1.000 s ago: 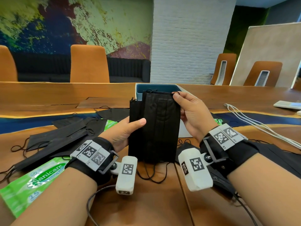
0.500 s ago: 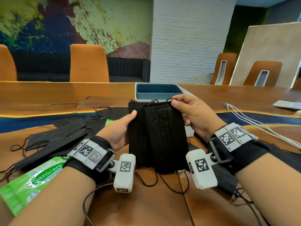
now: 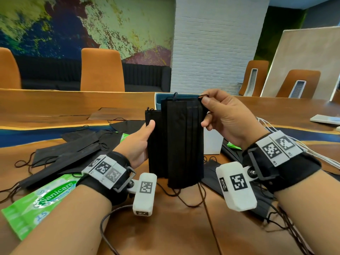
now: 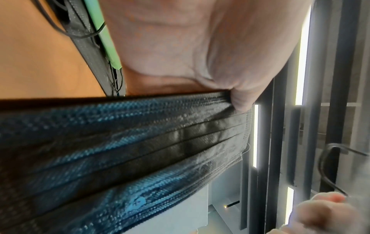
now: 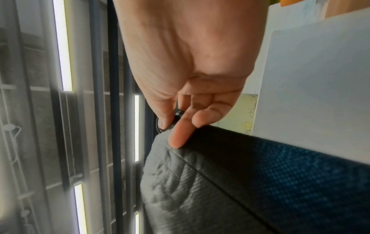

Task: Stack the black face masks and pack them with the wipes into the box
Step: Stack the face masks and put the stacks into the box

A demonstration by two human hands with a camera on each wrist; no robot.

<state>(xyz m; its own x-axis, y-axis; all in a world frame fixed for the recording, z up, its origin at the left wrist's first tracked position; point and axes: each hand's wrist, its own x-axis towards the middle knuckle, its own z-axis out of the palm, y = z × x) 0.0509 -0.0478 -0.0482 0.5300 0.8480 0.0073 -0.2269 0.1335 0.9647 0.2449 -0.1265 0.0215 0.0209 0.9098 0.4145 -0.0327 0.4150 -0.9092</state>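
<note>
**Squaring up the mask stack above the worktop**

The stacking step is in hand. The left hand [image 3: 137, 142] grips the upright bundle of black face masks [image 3: 176, 140], thumb pressed on its near face. The layers sit offset, pleated, ear loops dangling. The right hand [image 3: 225, 122] pinches the bundle's top corner. Next, I judge, comes aligning edges, then lowering it into the box [image 3: 213, 142] just behind the fingers.
</note>
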